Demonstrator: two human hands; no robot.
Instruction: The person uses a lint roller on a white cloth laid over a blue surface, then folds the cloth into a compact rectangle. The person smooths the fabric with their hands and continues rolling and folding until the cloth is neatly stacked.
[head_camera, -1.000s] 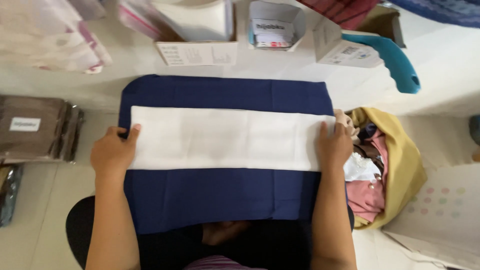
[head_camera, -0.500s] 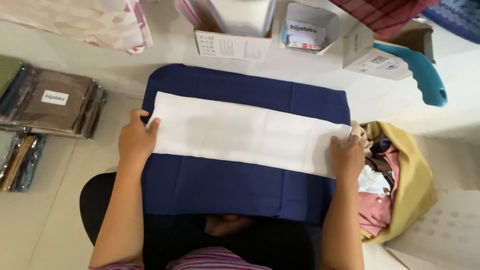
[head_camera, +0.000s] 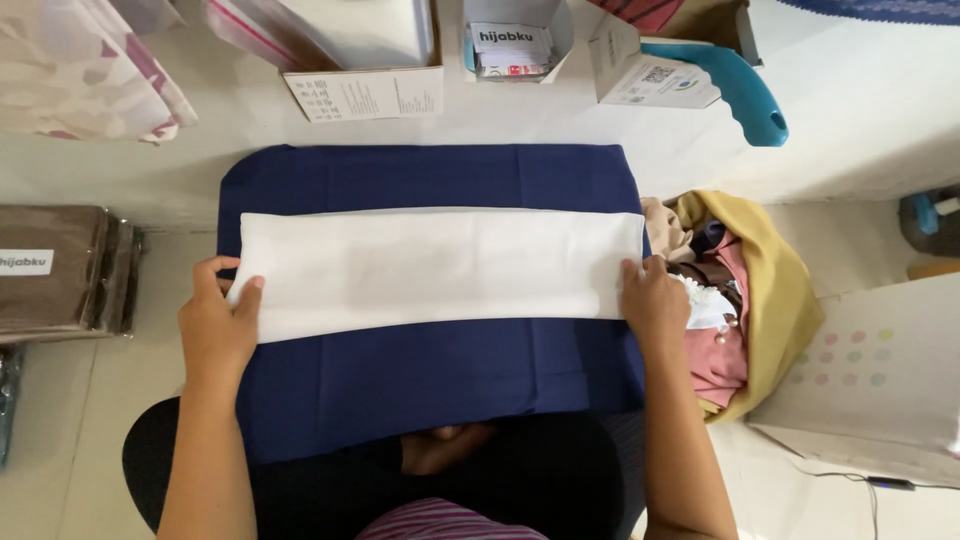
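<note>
My left hand (head_camera: 218, 330) and right hand (head_camera: 652, 303) each pinch a near corner of the folded white cloth (head_camera: 440, 270), stretched flat across the navy board (head_camera: 430, 380) to keep edges square.

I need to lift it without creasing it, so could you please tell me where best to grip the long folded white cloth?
Probably at its two short ends. The long folded white cloth lies flat and crosswise on the dark blue pad, so come in from either side, where the left hand and right hand rest on its near corners.
</note>
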